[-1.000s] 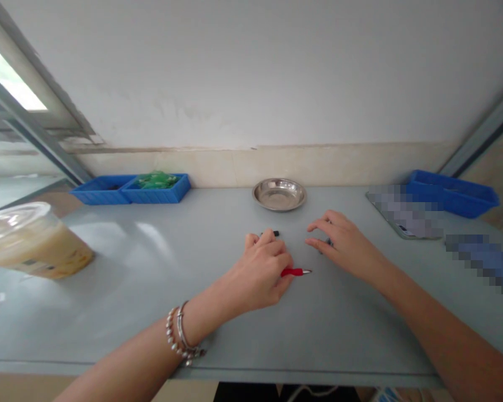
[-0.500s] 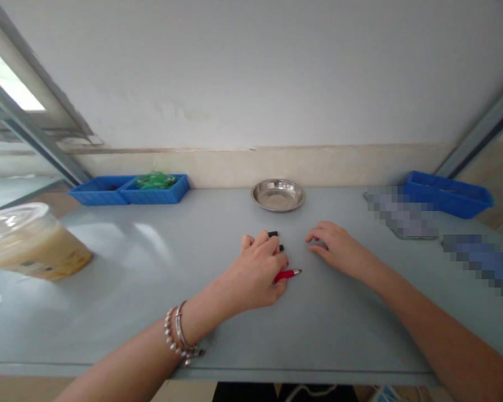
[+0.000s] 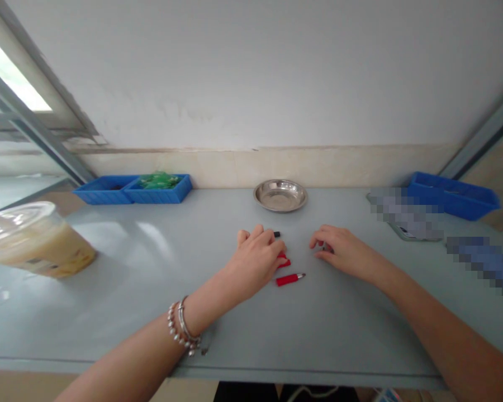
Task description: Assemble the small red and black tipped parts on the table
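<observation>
My left hand [image 3: 257, 259] is low over the table, fingers curled, fingertips on a short red pen part [image 3: 285, 263] that they partly cover. Beside its fingers a small black piece [image 3: 277, 234] pokes out. A red pen barrel with a silver tip [image 3: 290, 280] lies loose just in front of the thumb side. To the right, my right hand [image 3: 339, 250] is closed in a loose pinch around a small dark item [image 3: 324, 246], mostly hidden by the fingers.
A round steel dish [image 3: 280, 196] stands near the wall. Joined blue trays [image 3: 159, 195], one with green pieces, are at back left; another blue bin [image 3: 452, 195] is at back right. A lidded drink cup [image 3: 42, 245] stands left. Two blurred-out items, one phone-like [image 3: 414, 239], lie right.
My left hand has let go of the red pen barrel and moved slightly back onto another red part. A small dark item now shows in my right hand's fingers.
</observation>
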`<state>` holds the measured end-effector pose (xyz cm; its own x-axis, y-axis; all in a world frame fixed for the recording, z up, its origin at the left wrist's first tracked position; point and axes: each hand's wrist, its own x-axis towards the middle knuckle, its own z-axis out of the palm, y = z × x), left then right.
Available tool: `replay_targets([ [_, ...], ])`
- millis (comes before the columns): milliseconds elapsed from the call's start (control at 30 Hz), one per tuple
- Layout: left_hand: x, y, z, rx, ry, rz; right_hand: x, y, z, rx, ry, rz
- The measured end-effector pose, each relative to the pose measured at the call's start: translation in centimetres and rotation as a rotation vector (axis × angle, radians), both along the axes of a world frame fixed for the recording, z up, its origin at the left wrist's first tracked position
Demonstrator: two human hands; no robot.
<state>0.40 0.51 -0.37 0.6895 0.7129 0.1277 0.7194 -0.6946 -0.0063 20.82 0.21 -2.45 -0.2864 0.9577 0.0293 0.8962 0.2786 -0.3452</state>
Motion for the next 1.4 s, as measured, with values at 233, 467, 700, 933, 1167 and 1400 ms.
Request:
replay_targets([
  [233,-0.1,0.4,-0.1,-0.048,0.009,0.013,-0.3,0.0,-0.1,-0.002,-0.002,0.017],
  [467,-0.3,0.5,0.0,-0.039,-0.021,-0.012,-0.3,0.0,-0.1,-0.001,0.025,0.033],
  [700,-0.2,0.2,0.2,-0.054,-0.020,-0.037,-0.2,0.2,-0.4,0.017,0.033,0.048],
  [933,-0.1,-0.1,0.5,-0.065,-0.016,-0.046,-0.5,-0.1,0.2,0.096,0.089,0.036],
  [1167,-0.2,0.0,0.4,-0.077,0.030,-0.039,-0.9,-0.3,0.8,0.097,0.175,-0.055],
  [1400,0.0,-0.2,0.5,-0.010,-0.016,-0.039,-1.8,-0.6,0.6,-0.120,0.529,-0.062],
])
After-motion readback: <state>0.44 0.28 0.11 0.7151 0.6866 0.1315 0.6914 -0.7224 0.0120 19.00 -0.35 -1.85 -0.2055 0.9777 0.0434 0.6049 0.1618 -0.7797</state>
